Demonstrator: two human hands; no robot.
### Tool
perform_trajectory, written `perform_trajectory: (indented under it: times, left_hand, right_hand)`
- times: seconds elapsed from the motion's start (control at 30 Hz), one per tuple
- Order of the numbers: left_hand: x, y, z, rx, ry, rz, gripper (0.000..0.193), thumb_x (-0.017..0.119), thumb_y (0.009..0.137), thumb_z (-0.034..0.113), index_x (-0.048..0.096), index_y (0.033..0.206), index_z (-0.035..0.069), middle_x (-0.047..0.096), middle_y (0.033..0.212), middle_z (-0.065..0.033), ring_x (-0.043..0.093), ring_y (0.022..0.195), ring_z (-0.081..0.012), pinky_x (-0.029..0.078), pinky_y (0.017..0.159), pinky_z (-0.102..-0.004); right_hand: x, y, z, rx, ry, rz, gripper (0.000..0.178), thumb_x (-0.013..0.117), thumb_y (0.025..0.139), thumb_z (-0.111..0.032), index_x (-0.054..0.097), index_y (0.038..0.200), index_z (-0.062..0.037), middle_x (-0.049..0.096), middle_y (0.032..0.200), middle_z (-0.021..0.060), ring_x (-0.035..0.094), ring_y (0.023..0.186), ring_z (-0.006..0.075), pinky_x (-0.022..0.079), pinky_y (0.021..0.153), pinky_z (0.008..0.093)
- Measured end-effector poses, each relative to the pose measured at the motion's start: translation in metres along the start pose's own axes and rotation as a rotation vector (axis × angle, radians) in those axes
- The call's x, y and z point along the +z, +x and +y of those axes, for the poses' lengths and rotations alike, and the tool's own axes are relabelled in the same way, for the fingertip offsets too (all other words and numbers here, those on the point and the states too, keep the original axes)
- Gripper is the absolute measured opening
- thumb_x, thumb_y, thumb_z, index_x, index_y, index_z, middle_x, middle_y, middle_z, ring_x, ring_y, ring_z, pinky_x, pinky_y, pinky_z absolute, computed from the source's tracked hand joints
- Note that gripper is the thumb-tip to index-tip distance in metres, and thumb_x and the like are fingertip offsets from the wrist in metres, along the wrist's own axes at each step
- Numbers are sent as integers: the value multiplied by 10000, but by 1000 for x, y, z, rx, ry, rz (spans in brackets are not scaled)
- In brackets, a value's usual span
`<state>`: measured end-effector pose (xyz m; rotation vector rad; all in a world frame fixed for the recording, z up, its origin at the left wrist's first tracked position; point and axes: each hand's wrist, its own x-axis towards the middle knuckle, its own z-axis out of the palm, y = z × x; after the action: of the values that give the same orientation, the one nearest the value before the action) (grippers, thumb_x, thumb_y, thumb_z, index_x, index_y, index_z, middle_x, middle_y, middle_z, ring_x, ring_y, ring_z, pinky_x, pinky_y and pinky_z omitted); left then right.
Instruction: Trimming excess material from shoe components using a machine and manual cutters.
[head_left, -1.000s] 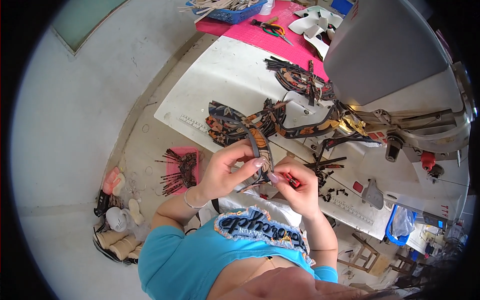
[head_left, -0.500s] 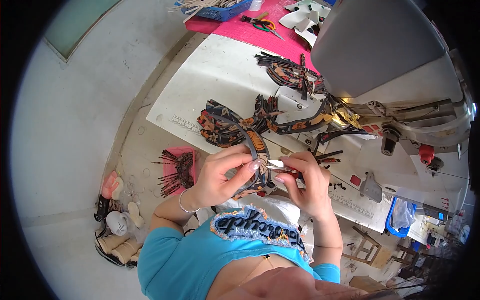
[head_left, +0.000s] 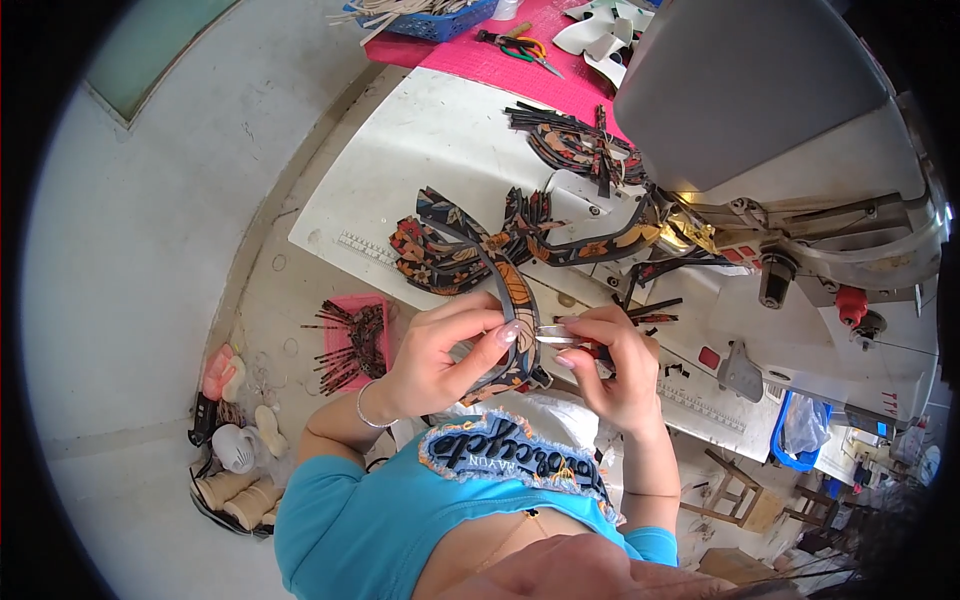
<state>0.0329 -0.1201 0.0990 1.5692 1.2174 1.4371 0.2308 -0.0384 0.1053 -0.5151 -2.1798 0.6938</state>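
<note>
My left hand [head_left: 450, 345] pinches a dark floral fabric strap [head_left: 516, 295] between thumb and fingers. The strap curves down in front of my chest, and its upper part runs up toward a pile of similar straps [head_left: 435, 262] on the machine table. In my right hand [head_left: 618, 368] is a pair of thread snips [head_left: 556, 335], their metal tips at the right edge of the strap. My right palm and fingers hide most of their handle. Another floral strap [head_left: 590, 249] stretches from the pile to the needle area of the sewing machine [head_left: 755, 95].
Behind the pile lies another strap bundle [head_left: 570, 148]. Orange-and-green-handled scissors [head_left: 540, 58] rest on a pink mat [head_left: 470, 60] beside a blue basket [head_left: 445, 24]. A pink basket [head_left: 384, 375] with dark strips stands low at left. Dark scraps [head_left: 678, 370] lie on the table at right.
The snips' blades, spread apart earlier, are now closer together at the strap's edge. Both hands stay almost in place; the whole view has shifted slightly.
</note>
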Motion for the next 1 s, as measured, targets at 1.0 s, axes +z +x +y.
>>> perform_trajectory:
  times: [1.0]
  left_hand:
    - [1,-1,1,5,77,-44,111,552,877,39,582,903,-64,542,798,-113,522,649,-183,416,567,-272]
  right_hand:
    - [10,-1,11,-28,120,117,288,732,733,-74,578,963,7,621,819,140,616,614,189,484,507,253]
